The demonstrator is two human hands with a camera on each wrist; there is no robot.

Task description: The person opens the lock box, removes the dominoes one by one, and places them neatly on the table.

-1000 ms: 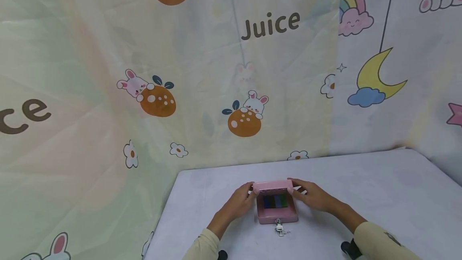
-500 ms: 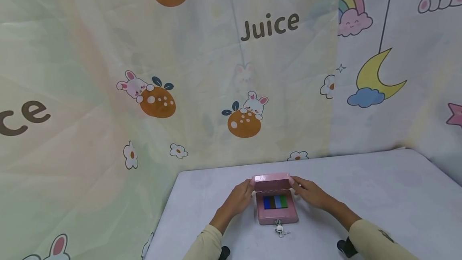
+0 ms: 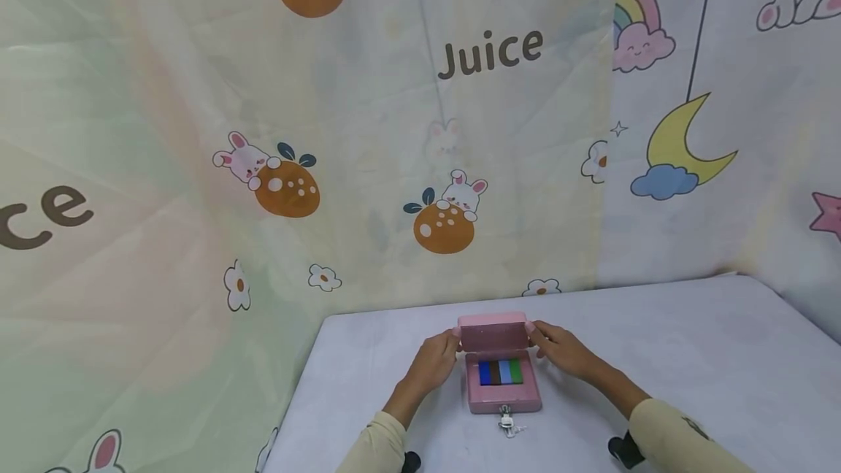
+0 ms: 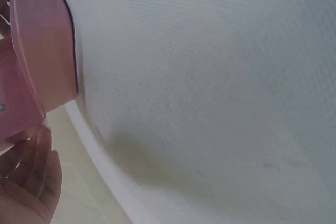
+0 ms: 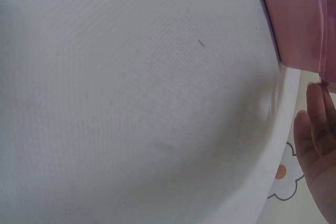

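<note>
A pink box point(image 3: 476, 398) stands on the white table, its hinged lid point(image 3: 495, 337) raised at the back. My left hand point(image 3: 430, 363) grips the lid's left edge, thumb on the near side. At the opposite edge, my right hand point(image 3: 565, 352) holds the lid between thumb and fingers. Inside lie side-by-side strips point(image 3: 501, 372) in blue, brown, light blue and green. A small silver padlock point(image 3: 506, 422) with keys hangs at the box's front clasp. The left wrist view shows fingers point(image 4: 39, 163) at the lid; the right wrist view has fingers point(image 5: 316, 108) by it too.
The white-covered table point(image 3: 690, 363) reaches well out to the right of the box. Behind it hangs a printed curtain point(image 3: 368, 166) with rabbits, oranges and flowers. Dark wrist devices point(image 3: 626, 451) sit below the sleeves.
Both hands have swung the lid up and back, from partly raised to more upright. The strips inside now show more fully and brighter. The box base has stayed in place.
</note>
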